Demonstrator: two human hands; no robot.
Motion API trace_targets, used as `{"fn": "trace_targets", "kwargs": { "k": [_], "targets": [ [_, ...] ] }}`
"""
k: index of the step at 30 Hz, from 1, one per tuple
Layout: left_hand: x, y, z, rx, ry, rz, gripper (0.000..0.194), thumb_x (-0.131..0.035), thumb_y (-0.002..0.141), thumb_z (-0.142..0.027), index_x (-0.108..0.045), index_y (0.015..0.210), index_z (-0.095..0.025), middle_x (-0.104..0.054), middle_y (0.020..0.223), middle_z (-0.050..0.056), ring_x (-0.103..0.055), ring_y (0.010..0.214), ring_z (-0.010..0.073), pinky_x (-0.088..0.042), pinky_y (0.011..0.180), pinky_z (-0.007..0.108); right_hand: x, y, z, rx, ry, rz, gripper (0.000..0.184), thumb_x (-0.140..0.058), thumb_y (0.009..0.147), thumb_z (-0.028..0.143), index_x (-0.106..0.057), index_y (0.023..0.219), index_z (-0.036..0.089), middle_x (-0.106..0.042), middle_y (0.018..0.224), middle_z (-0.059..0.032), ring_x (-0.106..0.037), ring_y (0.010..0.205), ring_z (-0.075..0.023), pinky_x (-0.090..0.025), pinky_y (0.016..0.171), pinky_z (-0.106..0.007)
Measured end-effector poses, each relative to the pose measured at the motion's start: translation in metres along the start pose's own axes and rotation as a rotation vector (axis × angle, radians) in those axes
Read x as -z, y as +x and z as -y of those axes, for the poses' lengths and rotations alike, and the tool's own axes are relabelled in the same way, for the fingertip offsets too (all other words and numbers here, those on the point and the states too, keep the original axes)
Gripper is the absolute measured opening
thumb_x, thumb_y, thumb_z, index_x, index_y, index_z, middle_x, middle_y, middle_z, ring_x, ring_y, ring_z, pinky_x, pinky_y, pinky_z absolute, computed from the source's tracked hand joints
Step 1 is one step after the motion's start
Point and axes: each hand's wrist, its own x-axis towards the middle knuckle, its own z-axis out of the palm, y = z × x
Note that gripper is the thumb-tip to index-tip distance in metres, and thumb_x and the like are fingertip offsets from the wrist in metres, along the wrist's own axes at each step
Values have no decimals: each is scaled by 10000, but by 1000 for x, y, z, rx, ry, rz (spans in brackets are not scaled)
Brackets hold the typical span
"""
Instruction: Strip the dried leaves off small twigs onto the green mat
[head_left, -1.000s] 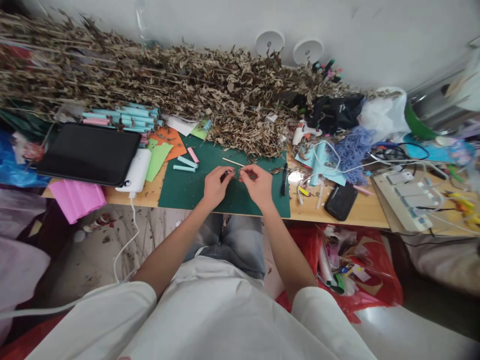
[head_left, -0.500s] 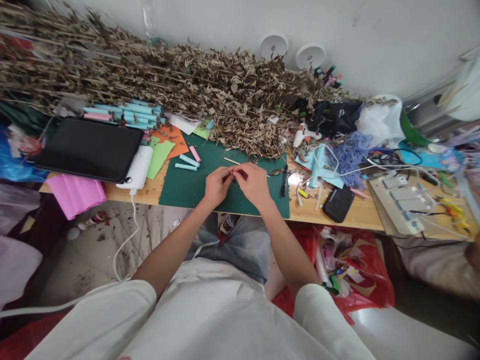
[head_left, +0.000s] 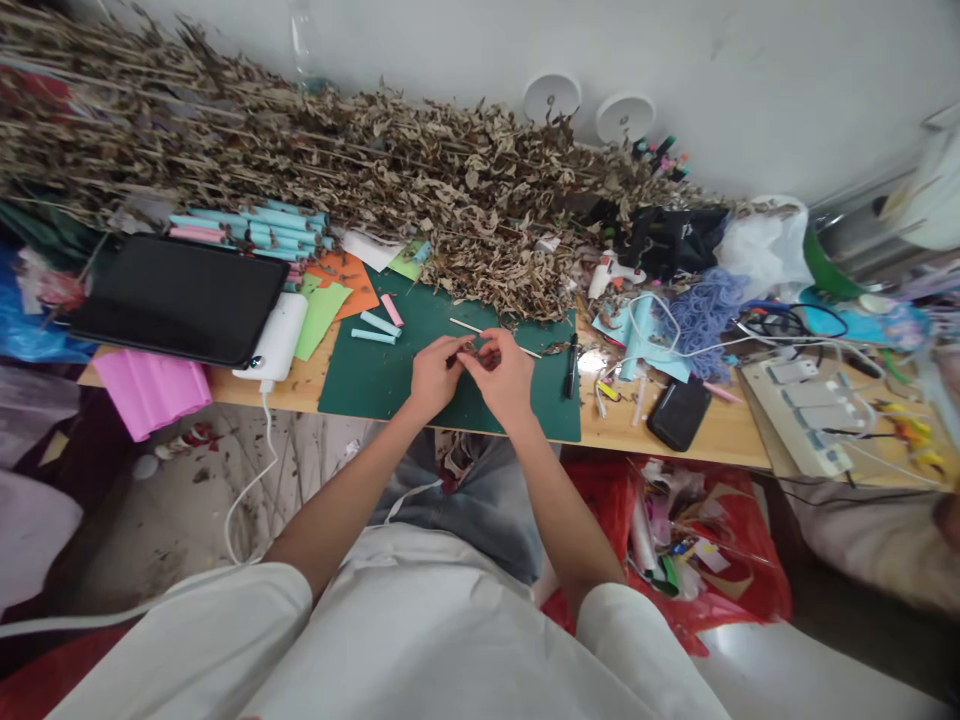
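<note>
Over the green cutting mat, my left hand and my right hand meet fingertip to fingertip. Both are closed in a pinch around something small and brownish, mostly hidden by the fingers; its kind cannot be made out. Just beyond the hands lies a thin pale stick, partly covered by the right hand. Left of my left hand rest a short pink paper roll and two blue paper rolls, one slanted and one nearly level. A black pen lies at the mat's right edge.
Dried leafy stalks are heaped along the wall. A black tablet and a white power bank lie left. To the right are a glue gun, a black phone, blue yarn and a power strip.
My fingertips came together from slightly apart. Since then the right hand has shifted its fingers a little, showing more of the small brownish thing. The view has shifted slightly.
</note>
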Motion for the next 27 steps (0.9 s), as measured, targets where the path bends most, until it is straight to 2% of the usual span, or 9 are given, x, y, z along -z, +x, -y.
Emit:
{"fn": "trace_targets", "kwargs": {
  "k": [5, 9, 15, 19, 22, 27],
  "targets": [
    [1, 0, 0, -14, 14, 1, 288, -560, 879, -112, -743, 1079, -212, -732, 1002, 66, -651, 853, 169, -496, 761, 278, -6, 0, 5, 77, 7, -38, 89, -584, 890, 277, -635, 926, 214, -670, 853, -32, -619, 754, -169, -524, 718, -301],
    [1, 0, -1, -21, 34, 3, 259, -553, 900, -149, -746, 1063, -209, -733, 988, 68, -642, 826, 166, -493, 742, 276, -5, 2, 5, 139, -10, -28, 136, -545, 917, 244, -677, 903, 219, -667, 879, -42, -620, 811, -180, -523, 763, -319],
    [1, 0, 0, -12, 14, -5, 279, -546, 886, -123, -740, 1069, -205, -734, 1006, 71, -658, 862, 170, -509, 782, 283, -10, -3, -5, 218, -119, -50, 190, -509, 947, 301, -687, 960, 235, -637, 910, -68, -605, 851, -200, -519, 808, -349],
    [1, -1, 1, -7, 1, -3, 294, -556, 855, -87, -741, 1053, -202, -731, 995, 67, -657, 866, 171, -504, 777, 275, -15, -5, -7, 131, -78, -83, 257, -576, 906, 354, -616, 1123, 223, -613, 815, -26, -575, 737, -180, -520, 753, -334],
    [1, -1, 1, -9, -6, -25, 289, -545, 847, -67, -744, 1012, -197, -727, 986, 61, -651, 861, 163, -494, 780, 268, -15, -1, -4, 120, -65, -41, 312, -588, 897, 367, -605, 1170, 218, -600, 765, -9, -566, 716, -175, -513, 743, -322],
    [2, 0, -1, 10, 51, -7, 208, -539, 883, -134, -740, 903, -181, -709, 878, 52, -614, 778, 157, -473, 717, 264, -10, 3, 3, 140, -12, 13, 191, -529, 931, 310, -682, 1014, 230, -654, 826, -27, -583, 732, -163, -507, 741, -307]
  ]
}}
